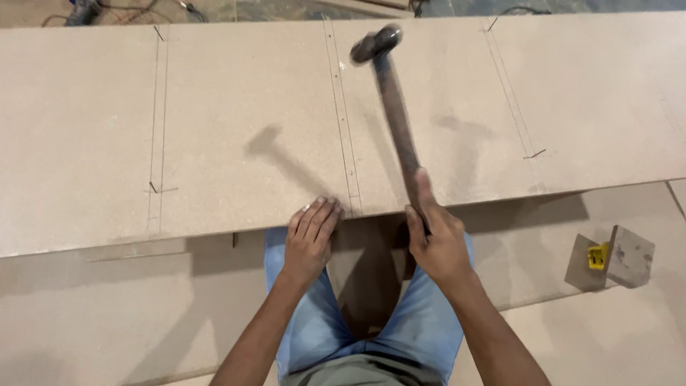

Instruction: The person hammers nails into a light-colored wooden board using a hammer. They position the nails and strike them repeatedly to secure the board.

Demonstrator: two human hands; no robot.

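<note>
Carpentry workshop, floor-level: large fibreboard panel (214, 121) lying marked with pencil lines; more boards (572, 336) covering the floor; hammer (391, 107) swinging; offcut blocks (611, 261) resting nearby; power-tool cables (128, 8) trailing along the far edge.

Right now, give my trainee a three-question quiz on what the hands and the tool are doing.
1. True or false: the right hand grips the hammer by the end of its handle.
2. Where does the left hand rest? A) flat on the near edge of the brown board B) on the hammer head C) on the small wood offcut
3. Fill in: the hammer head is raised above a pair of pencil lines running across the ____.

Key: 1 true; 2 A; 3 board.
</note>
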